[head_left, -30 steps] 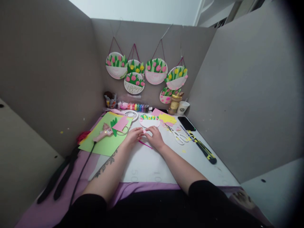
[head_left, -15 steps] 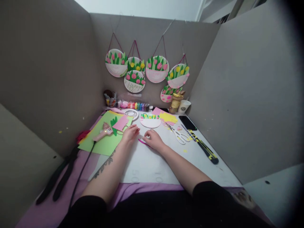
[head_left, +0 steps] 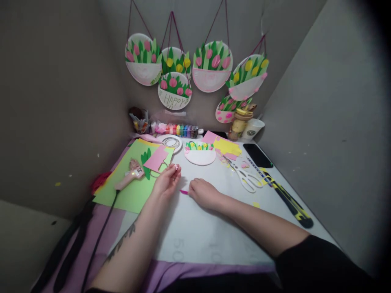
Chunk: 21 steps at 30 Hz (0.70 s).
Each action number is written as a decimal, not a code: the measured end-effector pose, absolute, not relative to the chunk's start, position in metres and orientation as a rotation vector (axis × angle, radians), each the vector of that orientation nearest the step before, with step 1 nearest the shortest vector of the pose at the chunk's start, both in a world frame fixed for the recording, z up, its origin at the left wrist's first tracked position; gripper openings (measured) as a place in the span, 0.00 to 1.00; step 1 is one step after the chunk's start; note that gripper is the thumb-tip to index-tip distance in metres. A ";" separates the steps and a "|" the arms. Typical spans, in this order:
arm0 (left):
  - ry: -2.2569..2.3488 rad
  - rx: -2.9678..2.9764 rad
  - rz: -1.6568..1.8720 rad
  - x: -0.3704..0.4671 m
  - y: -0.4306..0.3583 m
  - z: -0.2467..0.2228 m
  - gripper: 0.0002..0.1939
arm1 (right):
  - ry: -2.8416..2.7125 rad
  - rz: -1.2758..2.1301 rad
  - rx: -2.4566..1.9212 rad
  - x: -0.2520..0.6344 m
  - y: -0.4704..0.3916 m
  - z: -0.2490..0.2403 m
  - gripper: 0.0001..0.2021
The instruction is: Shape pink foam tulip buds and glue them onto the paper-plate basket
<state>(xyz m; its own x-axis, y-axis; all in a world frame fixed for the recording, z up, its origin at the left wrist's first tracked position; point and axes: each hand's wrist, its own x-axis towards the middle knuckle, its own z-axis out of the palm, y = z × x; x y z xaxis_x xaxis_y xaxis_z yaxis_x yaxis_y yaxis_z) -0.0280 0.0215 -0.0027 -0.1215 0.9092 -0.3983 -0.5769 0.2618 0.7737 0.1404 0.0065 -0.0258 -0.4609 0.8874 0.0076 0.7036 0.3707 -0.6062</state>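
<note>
My left hand (head_left: pixel 167 181) is raised a little over the table by the green paper, palm turned inward, its fingers curled and the thumb against the index finger. Something tiny and pale shows at those fingertips, too small to name. Just to the right, my right hand (head_left: pixel 203 193) is closed round a thin magenta stick-like tool (head_left: pixel 183 192); its narrow tip points left and the rest is hidden in the fist. Beyond both hands lies a paper-plate basket (head_left: pixel 200 157) with green leaves and yellow and pink flowers.
On green paper (head_left: pixel 128 199) at left lie a glue gun (head_left: pixel 131 178) and pink paper (head_left: pixel 158 158). White scissors (head_left: pixel 248 179), a cutter knife (head_left: pixel 291 203) and a phone (head_left: pixel 258 155) are at right. Cups (head_left: pixel 253 129) stand behind; finished plate baskets (head_left: pixel 211 79) hang on the back panel.
The view has tilted down and moved closer. My right hand has closed round the magenta tool, which lay under its loosely bent fingers before. My left hand has turned its palm more upward.
</note>
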 end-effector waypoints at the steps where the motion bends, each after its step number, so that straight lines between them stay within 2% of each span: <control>1: 1.052 0.299 1.308 -0.027 0.020 0.001 0.07 | -2.307 0.851 -1.365 0.144 0.010 -0.023 0.07; 3: 1.001 0.211 1.289 -0.026 0.016 0.010 0.08 | -2.244 1.072 -1.293 0.154 0.023 -0.018 0.07; 5: 0.973 0.190 1.282 -0.024 0.015 0.019 0.08 | -1.905 1.385 -1.234 0.164 0.041 -0.013 0.03; 7: 0.981 0.168 1.272 -0.021 0.017 0.029 0.08 | -1.576 1.506 -1.182 0.174 0.063 -0.005 0.03; 10: 0.987 0.169 1.242 -0.016 0.030 0.041 0.07 | -1.221 1.584 -1.046 0.186 0.095 0.012 0.06; 14: 1.033 0.227 1.198 -0.005 0.057 0.055 0.08 | -0.856 1.713 -0.779 0.194 0.125 0.035 0.16; 21: 1.036 0.172 1.115 0.010 0.090 0.060 0.14 | -0.783 1.608 -0.743 0.195 0.138 0.032 0.13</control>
